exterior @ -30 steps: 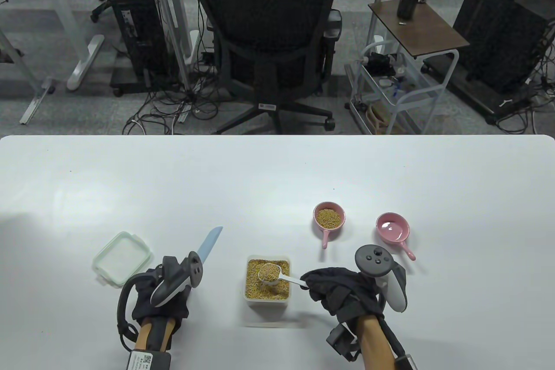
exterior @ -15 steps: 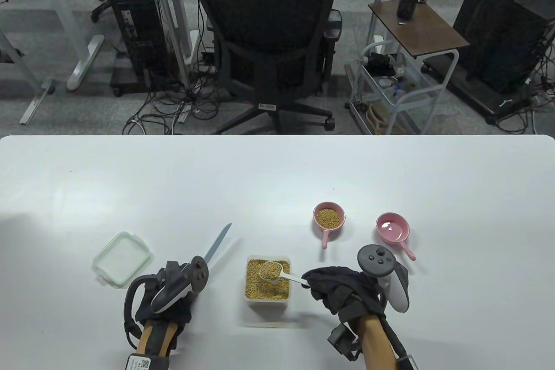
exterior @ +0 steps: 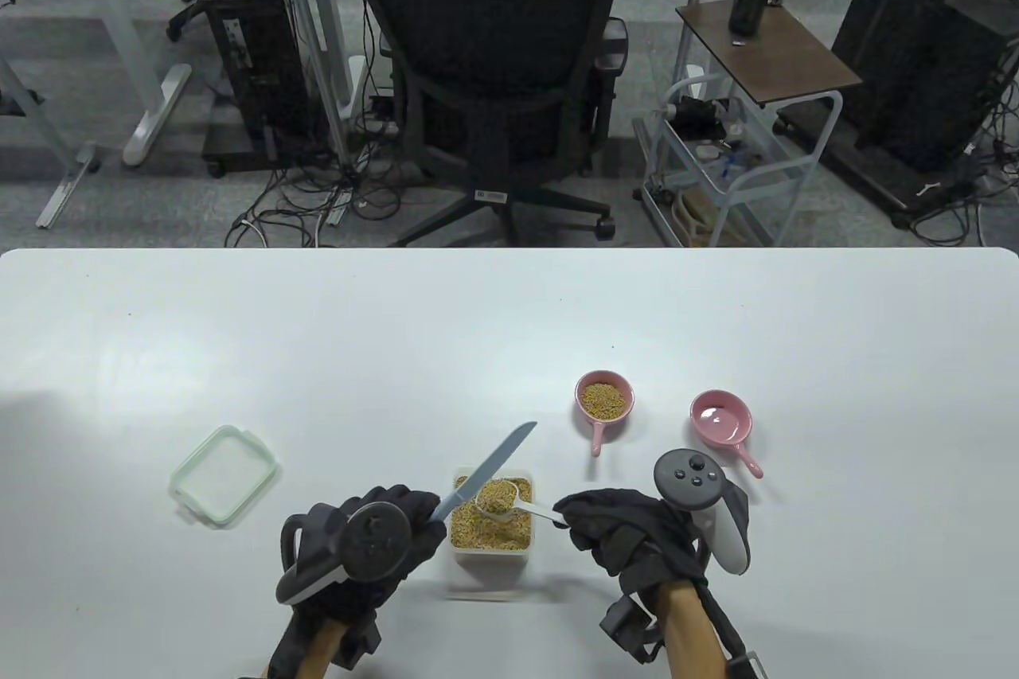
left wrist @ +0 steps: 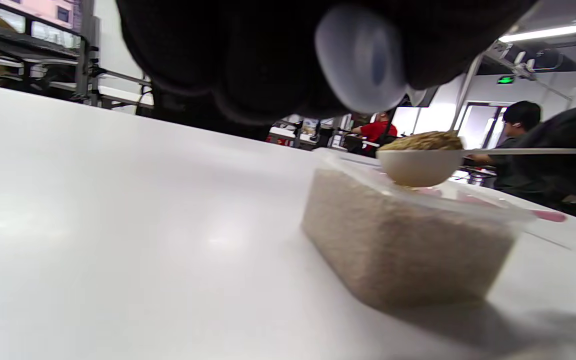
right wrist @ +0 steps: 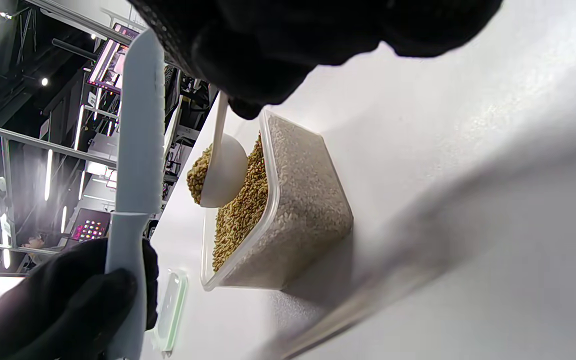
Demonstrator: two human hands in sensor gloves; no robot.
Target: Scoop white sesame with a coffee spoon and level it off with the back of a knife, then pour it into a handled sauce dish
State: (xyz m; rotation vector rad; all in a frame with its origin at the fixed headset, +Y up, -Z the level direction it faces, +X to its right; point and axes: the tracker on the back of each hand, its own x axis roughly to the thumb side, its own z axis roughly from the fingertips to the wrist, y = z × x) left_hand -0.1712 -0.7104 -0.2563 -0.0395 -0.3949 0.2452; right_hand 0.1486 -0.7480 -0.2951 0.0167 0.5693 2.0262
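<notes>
- Heaped coffee spoon (exterior: 497,497) over sesame tub (exterior: 491,510), pinched by right hand (exterior: 629,532).
- Knife (exterior: 484,474) clenched in left hand (exterior: 374,544), seemingly just short of the heap.
- Risk: hard swipe flicking grains onto tabletop (exterior: 509,329).

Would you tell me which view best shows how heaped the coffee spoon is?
The left wrist view: it sees the coffee spoon side-on, sesame mounded above its rim. The table view looks straight down, flattening the heap; the right wrist view shows mostly the bowl's underside.
</notes>
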